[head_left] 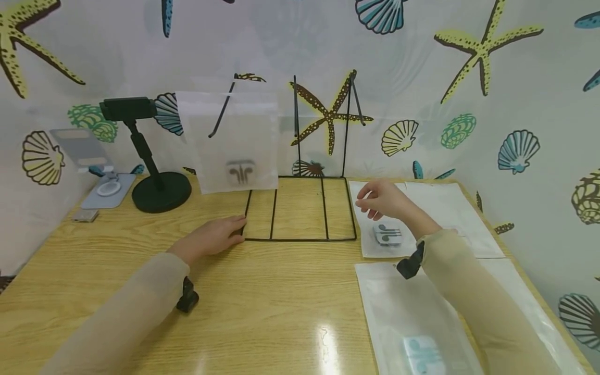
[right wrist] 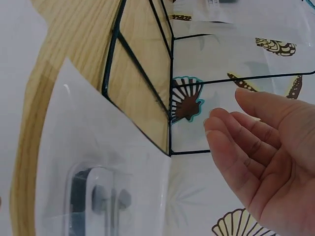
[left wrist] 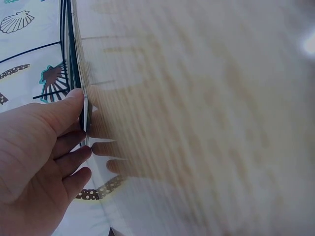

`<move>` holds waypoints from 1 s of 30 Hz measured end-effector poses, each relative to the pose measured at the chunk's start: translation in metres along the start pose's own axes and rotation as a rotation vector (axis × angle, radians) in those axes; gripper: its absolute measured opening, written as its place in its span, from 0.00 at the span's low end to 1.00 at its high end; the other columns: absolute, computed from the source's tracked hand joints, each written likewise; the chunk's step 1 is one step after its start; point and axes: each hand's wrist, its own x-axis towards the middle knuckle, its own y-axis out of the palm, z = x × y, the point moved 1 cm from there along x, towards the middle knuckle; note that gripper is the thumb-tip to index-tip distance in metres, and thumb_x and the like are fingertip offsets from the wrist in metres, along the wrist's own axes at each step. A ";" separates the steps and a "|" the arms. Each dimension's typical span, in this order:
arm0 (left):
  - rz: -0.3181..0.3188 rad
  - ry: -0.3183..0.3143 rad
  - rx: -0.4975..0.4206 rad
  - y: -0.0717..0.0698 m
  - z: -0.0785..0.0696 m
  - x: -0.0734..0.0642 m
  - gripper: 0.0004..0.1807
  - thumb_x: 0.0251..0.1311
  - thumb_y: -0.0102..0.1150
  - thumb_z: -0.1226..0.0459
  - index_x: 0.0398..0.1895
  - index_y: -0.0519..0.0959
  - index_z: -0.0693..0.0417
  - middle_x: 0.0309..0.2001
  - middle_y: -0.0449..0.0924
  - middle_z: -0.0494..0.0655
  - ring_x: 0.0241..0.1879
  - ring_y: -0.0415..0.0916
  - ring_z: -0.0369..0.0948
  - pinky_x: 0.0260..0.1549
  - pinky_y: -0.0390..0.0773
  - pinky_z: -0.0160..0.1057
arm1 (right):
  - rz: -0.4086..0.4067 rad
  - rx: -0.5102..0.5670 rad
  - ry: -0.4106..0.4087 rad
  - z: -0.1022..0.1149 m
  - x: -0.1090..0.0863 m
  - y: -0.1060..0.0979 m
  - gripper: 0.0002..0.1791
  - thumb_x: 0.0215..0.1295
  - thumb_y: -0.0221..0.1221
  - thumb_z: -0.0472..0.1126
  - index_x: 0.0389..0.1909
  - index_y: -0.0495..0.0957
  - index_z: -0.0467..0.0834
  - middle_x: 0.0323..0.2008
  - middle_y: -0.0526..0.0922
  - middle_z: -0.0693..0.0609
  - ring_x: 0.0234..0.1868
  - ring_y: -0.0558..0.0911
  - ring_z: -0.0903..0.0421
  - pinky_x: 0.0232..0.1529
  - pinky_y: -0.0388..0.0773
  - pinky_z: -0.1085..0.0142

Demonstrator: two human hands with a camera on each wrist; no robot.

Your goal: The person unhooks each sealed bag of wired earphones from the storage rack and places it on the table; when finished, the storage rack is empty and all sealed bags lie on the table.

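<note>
A black wire display rack (head_left: 300, 240) stands on the table, its hooks jutting forward. My left hand (head_left: 211, 238) is at its front left corner; in the left wrist view the thumb (left wrist: 75, 96) lies over the black wire and the fingers bend beside it. A translucent bag (head_left: 229, 130) with boxed earphones (head_left: 240, 172) hangs at the rack's upper left. My right hand (head_left: 386, 199) hovers with loosely curled fingers and holds nothing. Under it lies another bag (head_left: 375, 249) with white earphones (head_left: 388, 235). In the right wrist view, that bag (right wrist: 59, 147) is below the hand.
More bags lie on the right, the nearest (head_left: 379, 297) holding an earphone case (head_left: 423, 354). A black stand (head_left: 161, 192), a grey folding phone stand (head_left: 110, 190) and a small flat block (head_left: 85, 215) stand at the back left. A shell-patterned cloth (head_left: 403, 62) hangs behind.
</note>
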 end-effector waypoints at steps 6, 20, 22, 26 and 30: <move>-0.001 0.007 0.007 0.000 -0.001 0.000 0.30 0.67 0.49 0.61 0.66 0.58 0.70 0.66 0.54 0.66 0.64 0.53 0.58 0.59 0.59 0.54 | 0.049 0.002 0.079 -0.019 0.012 0.013 0.12 0.64 0.58 0.40 0.43 0.75 0.36 0.31 0.80 0.42 0.26 0.80 0.49 0.29 0.81 0.59; -0.014 0.022 0.015 0.000 0.000 0.001 0.29 0.67 0.50 0.61 0.66 0.58 0.70 0.65 0.55 0.66 0.63 0.54 0.58 0.58 0.60 0.54 | 0.191 -0.020 0.065 -0.033 0.018 0.033 0.08 0.60 0.60 0.35 0.38 0.77 0.34 0.24 0.79 0.46 0.19 0.76 0.55 0.21 0.77 0.64; -0.017 0.025 0.018 0.000 0.000 0.001 0.29 0.67 0.50 0.61 0.66 0.58 0.70 0.65 0.55 0.66 0.63 0.54 0.58 0.58 0.60 0.54 | 0.201 -0.020 0.065 -0.035 0.019 0.035 0.07 0.60 0.61 0.35 0.37 0.78 0.35 0.23 0.78 0.47 0.18 0.75 0.56 0.21 0.76 0.65; -0.016 0.020 0.016 0.001 0.002 0.002 0.30 0.67 0.50 0.61 0.66 0.58 0.69 0.66 0.54 0.65 0.64 0.54 0.58 0.59 0.60 0.54 | 0.234 -0.032 0.049 -0.037 0.021 0.037 0.06 0.59 0.61 0.34 0.36 0.78 0.37 0.22 0.77 0.49 0.18 0.73 0.57 0.20 0.75 0.67; -0.005 0.013 0.003 0.001 0.002 0.002 0.30 0.67 0.50 0.61 0.67 0.57 0.69 0.66 0.54 0.65 0.64 0.53 0.57 0.59 0.59 0.54 | 0.260 -0.034 0.060 -0.039 0.020 0.040 0.04 0.57 0.63 0.34 0.33 0.79 0.38 0.20 0.76 0.50 0.17 0.73 0.58 0.19 0.74 0.68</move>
